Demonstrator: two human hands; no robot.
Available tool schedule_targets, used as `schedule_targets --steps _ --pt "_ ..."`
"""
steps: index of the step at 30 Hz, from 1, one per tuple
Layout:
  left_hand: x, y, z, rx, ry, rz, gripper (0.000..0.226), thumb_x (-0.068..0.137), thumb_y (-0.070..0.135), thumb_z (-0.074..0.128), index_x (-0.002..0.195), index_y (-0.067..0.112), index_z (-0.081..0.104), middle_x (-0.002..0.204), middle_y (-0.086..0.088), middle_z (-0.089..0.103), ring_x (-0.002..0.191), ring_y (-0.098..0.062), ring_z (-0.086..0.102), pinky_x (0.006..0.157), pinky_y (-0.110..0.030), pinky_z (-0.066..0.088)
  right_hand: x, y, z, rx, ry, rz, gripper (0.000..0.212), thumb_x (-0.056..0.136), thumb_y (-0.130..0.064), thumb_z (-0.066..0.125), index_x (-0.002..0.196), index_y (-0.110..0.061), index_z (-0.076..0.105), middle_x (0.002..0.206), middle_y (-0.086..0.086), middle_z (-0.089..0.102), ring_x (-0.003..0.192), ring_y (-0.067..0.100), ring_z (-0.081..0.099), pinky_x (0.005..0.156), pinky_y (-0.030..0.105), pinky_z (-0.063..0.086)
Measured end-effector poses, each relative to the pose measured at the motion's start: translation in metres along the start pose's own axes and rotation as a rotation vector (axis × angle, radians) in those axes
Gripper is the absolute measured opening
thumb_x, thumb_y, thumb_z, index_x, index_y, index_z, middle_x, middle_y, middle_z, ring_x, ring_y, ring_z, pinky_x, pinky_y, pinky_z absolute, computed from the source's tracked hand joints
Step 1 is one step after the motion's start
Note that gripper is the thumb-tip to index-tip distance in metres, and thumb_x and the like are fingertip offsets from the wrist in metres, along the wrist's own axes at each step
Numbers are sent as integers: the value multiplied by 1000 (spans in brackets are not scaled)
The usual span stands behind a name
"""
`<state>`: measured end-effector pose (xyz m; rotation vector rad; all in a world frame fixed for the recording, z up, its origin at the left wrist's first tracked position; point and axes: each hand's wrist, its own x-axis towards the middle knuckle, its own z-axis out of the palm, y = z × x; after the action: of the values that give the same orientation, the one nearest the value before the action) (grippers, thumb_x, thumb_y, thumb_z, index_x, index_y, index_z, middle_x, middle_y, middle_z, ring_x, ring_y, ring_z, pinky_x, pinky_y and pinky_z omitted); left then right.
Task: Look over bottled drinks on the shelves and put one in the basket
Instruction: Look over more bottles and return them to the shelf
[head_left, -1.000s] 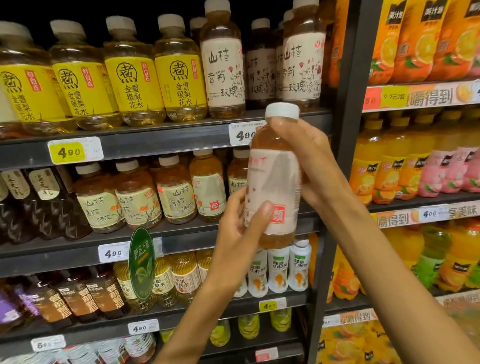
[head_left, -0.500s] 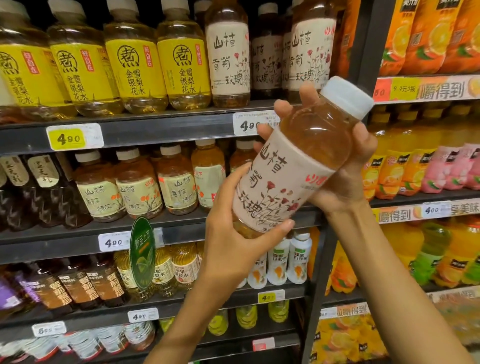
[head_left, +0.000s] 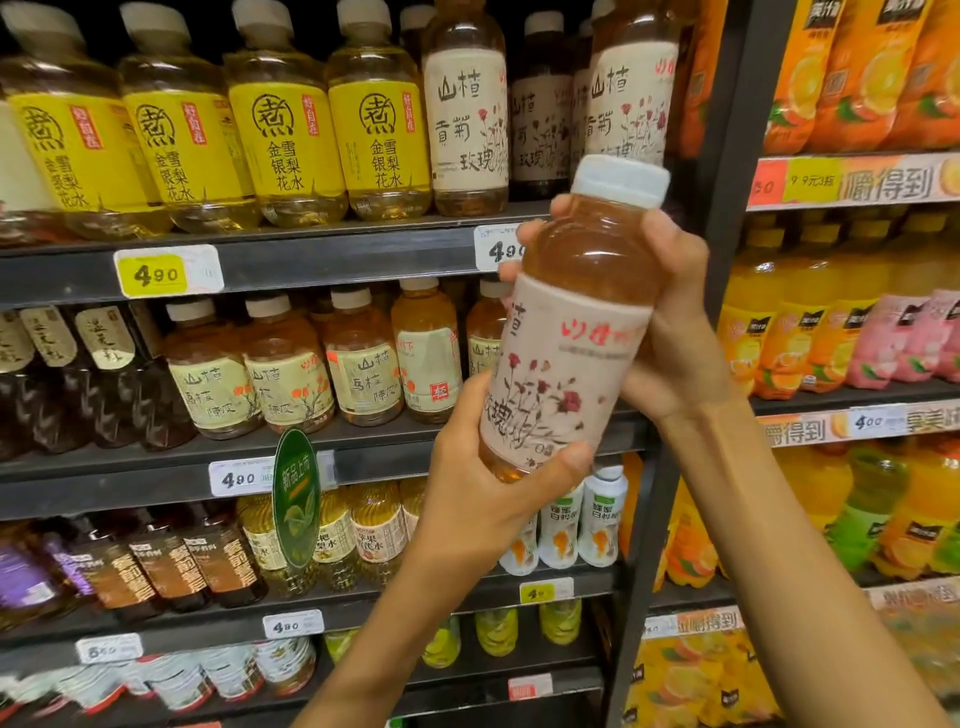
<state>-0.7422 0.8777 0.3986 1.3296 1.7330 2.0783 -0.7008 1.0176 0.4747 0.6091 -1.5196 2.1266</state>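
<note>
Both hands hold one hawthorn-rose drink bottle (head_left: 566, 332) up in front of the shelves (head_left: 311, 265), off the shelf and in the air. Its long axis runs near upright, tilted a little, white cap (head_left: 621, 179) up and to the right, base down-left. The right hand (head_left: 675, 332) wraps the upper body from behind, fingers curled round the shoulder just under the cap. The left hand (head_left: 483, 499) cups the base from below, thumb pressed across the lower label edge. The bottle sits between the two palms, both touching it; neither is clearly nearer.

No basket shows in view, so the drop direction can't be told; likely downward, out of frame.

Label: cream paper, red rose drawing, red script logo, partial characters 植 and 玫瑰. Matching bottles on the top shelf (head_left: 467, 119) read 山楂 青葡 玫瑰. Yellow-label bottles (head_left: 280, 140) read 煮 金雪银梨花水. Mid-shelf bottles (head_left: 291, 379) read 山楂 and 陈皮. Price tags (head_left: 156, 273) read 4.90. Green hanging tag (head_left: 296, 499) reads 新品上市. Orange juice bottles (head_left: 779, 338) sit in the right bay, strip reads 嚼得到.
</note>
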Motion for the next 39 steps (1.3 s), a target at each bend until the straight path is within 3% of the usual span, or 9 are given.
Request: schedule_targets --steps 5,10,14,17,25,30,34,37,39 --pt "1 7 1 -90 -32 -364 65 69 61 73 119 23 59 103 6 74 97 -8 70 84 -25 55 7 12 -9 -8 308 258 43 94 -46 50 119 -12 59 107 14 69 108 31 64 89 41 54" --pt "3 9 -2 -267 -89 -539 76 65 55 69 124 11 57 106 -4 74 100 -15 71 95 -40 52 9 22 -12 -91 471 440 31 92 -47 55 112 -25 62 95 8 72 89 20 69 75 36 58" --pt "0 0 -3 -211 -92 -491 77 68 59 76 129 18 54 112 0 72 106 -14 68 100 -42 49 8 22 -12 -82 435 401 31 91 -48 54 109 -24 64 97 7 73 92 21 70 79 37 58" --pt "1 -9 -4 -188 -94 -379 76 64 51 74 131 22 51 118 1 69 112 -15 64 100 -39 49 10 14 -9 -158 359 224 35 91 -43 54 108 -14 66 110 16 68 112 34 63 99 47 49" --pt "17 -8 -6 -41 -41 -40 64 65 36 78 122 36 48 116 13 67 108 -4 63 83 -14 50 2 -3 13 -450 190 -217 40 87 -32 54 117 -7 58 106 8 68 98 19 65 88 33 53" --pt "13 -3 -12 -89 -101 -40 47 64 37 80 104 52 60 108 15 71 100 -6 68 75 -16 53 2 -21 14 -504 -4 -111 55 76 -36 70 122 -12 52 110 -3 68 108 17 63 92 32 51" --pt "5 -1 -15 -320 -264 -284 86 43 57 88 116 25 56 112 0 73 106 -17 68 82 -24 55 1 -23 13 -384 -84 33 84 64 -52 79 127 -6 47 120 12 60 114 31 58 103 47 45" --pt "4 3 -14 -481 -325 -416 99 46 53 89 128 14 50 125 -11 66 118 -25 61 96 -33 52 1 -17 14 -407 56 55 41 86 -35 66 116 -9 57 112 23 63 107 37 61 101 49 45" --pt "5 3 -15 -582 -305 -412 87 61 48 83 132 12 49 130 -14 62 122 -29 58 104 -41 45 0 -16 16 -415 165 38 26 93 -29 56 109 -9 61 95 10 68 93 23 66 85 36 54"
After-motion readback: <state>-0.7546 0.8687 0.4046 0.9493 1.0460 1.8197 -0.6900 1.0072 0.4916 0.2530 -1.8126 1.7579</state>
